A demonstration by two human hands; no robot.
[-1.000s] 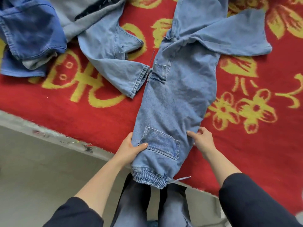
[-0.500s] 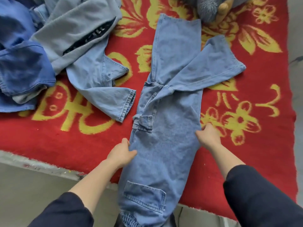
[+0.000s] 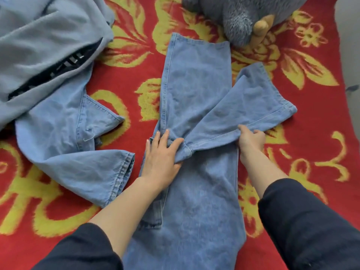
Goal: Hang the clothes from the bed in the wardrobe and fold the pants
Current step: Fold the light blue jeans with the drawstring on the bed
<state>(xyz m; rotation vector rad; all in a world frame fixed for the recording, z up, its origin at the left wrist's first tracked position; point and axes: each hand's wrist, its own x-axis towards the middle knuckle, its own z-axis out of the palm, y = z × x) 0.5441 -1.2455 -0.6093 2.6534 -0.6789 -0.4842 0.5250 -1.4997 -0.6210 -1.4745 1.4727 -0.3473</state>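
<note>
The pants (image 3: 196, 191) are being folded: pressed under the flat left hand (image 3: 161, 155), with the splayed leg (image 3: 253, 108) pinched in the grip of the right hand (image 3: 251, 139). Aligning the legs is called for next.

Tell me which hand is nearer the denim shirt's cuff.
Left. The left hand presses the jeans just right of the cuff; the right hand grips the jeans' far edge, beyond.

Bed (image 3: 321, 162): fills nearly the whole view, seen from above.
Blanket (image 3: 124, 61): red and fuzzy, spread flat over the bed, patterned with large yellow flowers, leaves and curling strokes.
Right edge: a pale grey strip (image 3: 350, 45) runs beside the bed; wall or floor cannot be told.
Far end: a grey-blue plush toy (image 3: 239, 18) lies on the blanket.
Light: soft, even, without hard shadows.
</note>
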